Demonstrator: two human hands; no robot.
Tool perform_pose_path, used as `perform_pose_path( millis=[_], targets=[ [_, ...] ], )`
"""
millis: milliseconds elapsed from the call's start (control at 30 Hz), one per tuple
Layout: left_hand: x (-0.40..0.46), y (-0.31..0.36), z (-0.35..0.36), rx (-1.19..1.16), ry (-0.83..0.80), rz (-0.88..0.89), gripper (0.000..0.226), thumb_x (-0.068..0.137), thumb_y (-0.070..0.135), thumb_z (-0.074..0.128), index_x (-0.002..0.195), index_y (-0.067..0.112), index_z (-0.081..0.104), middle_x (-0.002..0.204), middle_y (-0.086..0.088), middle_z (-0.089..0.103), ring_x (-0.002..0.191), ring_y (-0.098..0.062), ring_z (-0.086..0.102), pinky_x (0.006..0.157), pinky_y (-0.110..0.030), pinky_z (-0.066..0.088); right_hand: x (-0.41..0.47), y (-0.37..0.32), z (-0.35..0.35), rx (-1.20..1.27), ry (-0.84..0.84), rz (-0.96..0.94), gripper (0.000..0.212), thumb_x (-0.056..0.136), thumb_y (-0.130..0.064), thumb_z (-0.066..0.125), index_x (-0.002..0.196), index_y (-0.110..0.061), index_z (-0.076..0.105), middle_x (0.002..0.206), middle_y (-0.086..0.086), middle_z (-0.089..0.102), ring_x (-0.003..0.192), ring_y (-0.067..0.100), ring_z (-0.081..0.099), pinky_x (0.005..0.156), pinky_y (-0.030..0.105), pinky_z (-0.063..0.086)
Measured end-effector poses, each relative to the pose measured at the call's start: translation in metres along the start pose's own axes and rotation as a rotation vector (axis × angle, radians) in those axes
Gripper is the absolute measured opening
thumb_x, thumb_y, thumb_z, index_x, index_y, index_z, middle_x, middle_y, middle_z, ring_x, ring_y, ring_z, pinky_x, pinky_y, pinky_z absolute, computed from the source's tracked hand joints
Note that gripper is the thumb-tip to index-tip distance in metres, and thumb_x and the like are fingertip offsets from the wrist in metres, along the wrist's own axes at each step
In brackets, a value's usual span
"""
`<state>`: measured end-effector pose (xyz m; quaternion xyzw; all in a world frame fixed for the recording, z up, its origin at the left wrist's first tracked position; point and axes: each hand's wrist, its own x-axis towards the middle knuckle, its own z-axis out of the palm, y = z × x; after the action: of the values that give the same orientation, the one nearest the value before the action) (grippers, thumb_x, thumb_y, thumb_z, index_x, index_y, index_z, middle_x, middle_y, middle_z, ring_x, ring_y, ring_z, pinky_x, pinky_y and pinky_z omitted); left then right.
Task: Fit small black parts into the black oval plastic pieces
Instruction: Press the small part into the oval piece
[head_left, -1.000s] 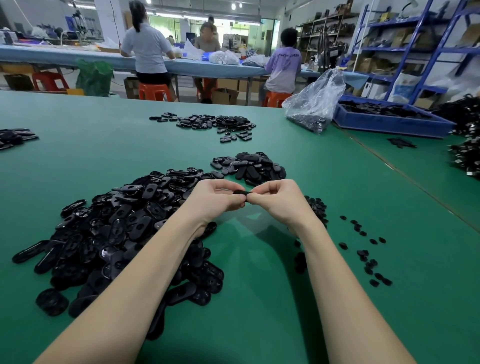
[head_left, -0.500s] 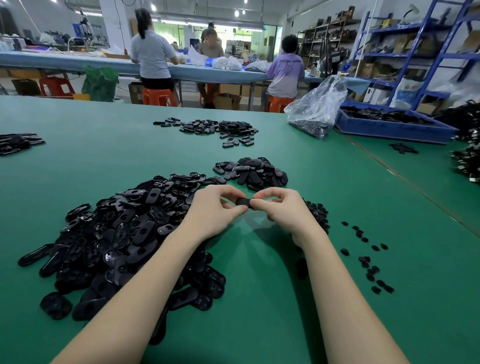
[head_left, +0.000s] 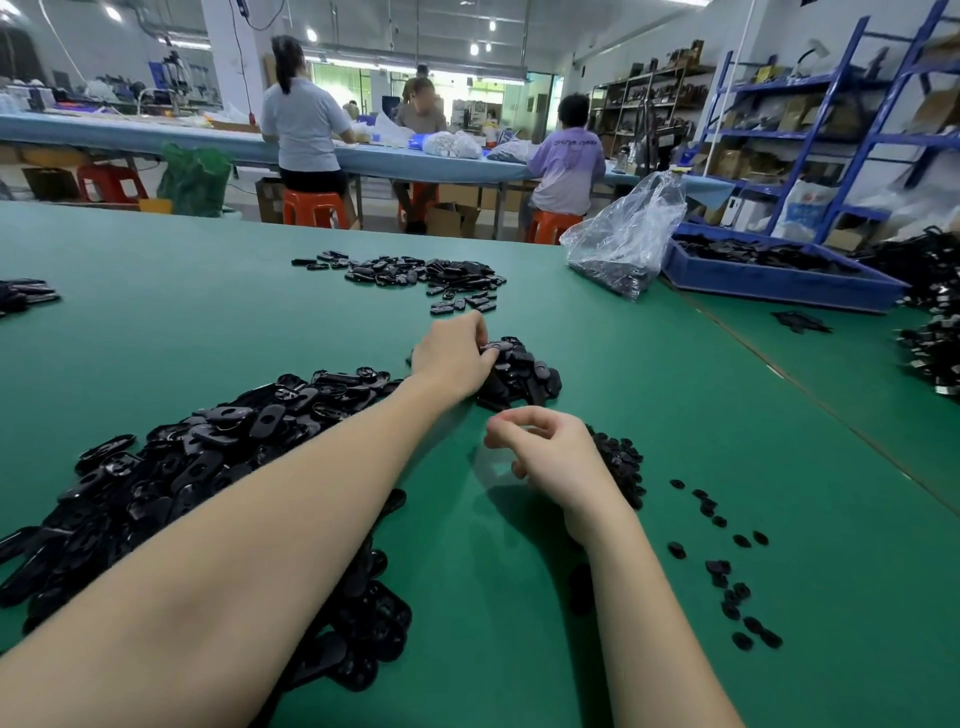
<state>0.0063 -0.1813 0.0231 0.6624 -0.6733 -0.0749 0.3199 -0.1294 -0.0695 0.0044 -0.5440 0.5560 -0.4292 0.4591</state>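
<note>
- The left hand (head_left: 451, 358) reaches forward across the green worktop (head_left: 208, 322) to a small heap of black oval pieces (head_left: 524, 374) in the middle of the surface; its fingers are curled down onto the heap's near-left side, with one oval piece (head_left: 496, 345) lying at the fingertips. Whether that piece is pinched or only touched cannot be told.
- The right hand (head_left: 550, 457) hovers nearer the front edge, just short of that heap, with fingers loosely curled and thumb close to the forefinger; nothing can be seen between them.
- A large pile of black oval plastic pieces (head_left: 171, 467) spreads along the left part of the worktop, running under the left forearm toward the front edge.
- A small mound of small black parts (head_left: 621, 462) sits just right of the right hand, partly hidden by it.
- Loose small black parts (head_left: 727, 566) are scattered farther right, trailing toward the front edge.
- Another spread of black pieces (head_left: 426, 275) lies toward the far edge, and a few more (head_left: 23, 293) at the far left edge.
- A clear plastic bag (head_left: 626, 239) with dark contents stands at the far right, touching a blue tray (head_left: 779, 283) filled with black parts.
- Beyond the worktop, three people sit on orange stools (head_left: 311, 208) at a long blue table (head_left: 156, 137).
</note>
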Motion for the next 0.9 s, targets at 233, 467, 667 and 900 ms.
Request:
perform_pose_path(
  millis=[233, 467, 667, 900],
  targets=[
    [0.018, -0.021, -0.017, -0.154, -0.012, -0.042, 0.018, 0.099, 0.018, 0.052, 0.106, 0.011, 0.067, 0.108, -0.009, 0.070, 0.092, -0.021, 0.060, 0.081, -0.026, 0.045, -0.001, -0.002, 0.000, 0.029, -0.049, -0.006, 0.007, 0.093, -0.021, 0.071, 0.087, -0.021, 0.075, 0.076, -0.010, 0.077, 0.046, -0.005, 0.050, 0.046, 0.010, 0.040],
    [0.003, -0.037, -0.034, -0.044, -0.284, -0.131, 0.033, 0.098, 0.014, 0.043, 0.124, 0.012, 0.064, 0.111, -0.010, 0.068, 0.096, -0.025, 0.064, 0.070, -0.023, 0.047, -0.006, -0.004, 0.003, 0.015, -0.070, 0.001, 0.007, 0.094, -0.020, 0.069, 0.089, -0.019, 0.074, 0.076, -0.011, 0.076, 0.045, -0.004, 0.048, 0.046, 0.010, 0.039],
    [-0.004, -0.031, -0.015, 0.188, -0.350, -0.013, 0.039, 0.102, 0.027, 0.049, 0.133, 0.003, 0.053, 0.131, -0.021, 0.059, 0.121, -0.035, 0.054, 0.096, -0.036, 0.044, -0.005, -0.003, 0.007, -0.031, -0.091, -0.012, 0.009, 0.094, -0.022, 0.070, 0.086, -0.023, 0.073, 0.082, -0.007, 0.078, 0.047, -0.006, 0.050, 0.050, 0.008, 0.038],
    [-0.012, -0.019, 0.011, 0.200, -0.325, 0.016, 0.057, 0.103, 0.038, 0.047, 0.143, -0.001, 0.036, 0.145, -0.027, 0.037, 0.133, -0.042, 0.043, 0.112, -0.046, 0.035, 0.000, 0.001, 0.008, -0.064, -0.097, -0.002, 0.010, 0.092, -0.025, 0.070, 0.083, -0.023, 0.074, 0.082, -0.008, 0.078, 0.049, -0.004, 0.052, 0.048, 0.009, 0.037]
  ],
)
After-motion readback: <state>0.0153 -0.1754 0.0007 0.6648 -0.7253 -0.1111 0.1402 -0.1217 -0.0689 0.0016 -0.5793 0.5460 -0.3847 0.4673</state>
